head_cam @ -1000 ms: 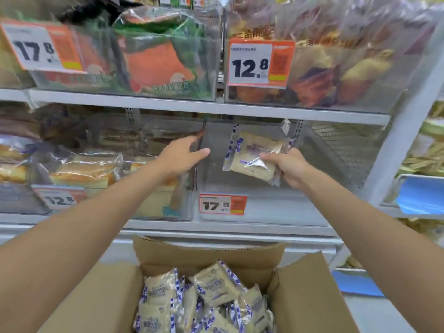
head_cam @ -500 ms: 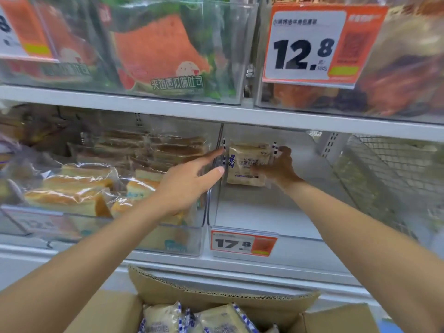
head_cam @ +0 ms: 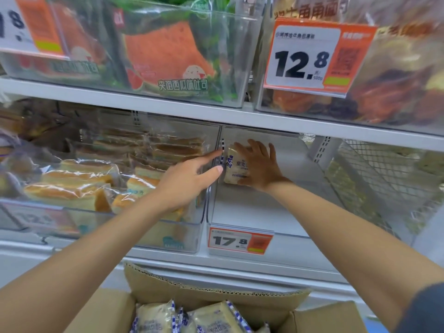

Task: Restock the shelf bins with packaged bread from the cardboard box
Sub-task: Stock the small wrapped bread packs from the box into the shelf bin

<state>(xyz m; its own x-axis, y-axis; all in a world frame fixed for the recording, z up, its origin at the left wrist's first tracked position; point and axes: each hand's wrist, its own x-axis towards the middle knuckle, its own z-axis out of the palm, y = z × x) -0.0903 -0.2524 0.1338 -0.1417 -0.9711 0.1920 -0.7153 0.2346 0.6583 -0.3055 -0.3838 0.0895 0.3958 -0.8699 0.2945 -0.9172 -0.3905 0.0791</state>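
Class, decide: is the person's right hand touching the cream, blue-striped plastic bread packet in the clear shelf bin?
Touching. Head view: the right hand lies spread across the cream, blue-striped bread packet without gap.

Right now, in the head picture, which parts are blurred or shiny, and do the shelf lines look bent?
Head view: the 12.8 price tag reads sharp; the lower-left tag is smeared, unreadable; glare streaks the clear upper bin; the shelf edge runs slanted; the right hand looks darker, shaded under it.

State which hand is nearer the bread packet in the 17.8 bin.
Right. The right hand rests on the bread packet; the left hand is just left of it, at the bin wall.
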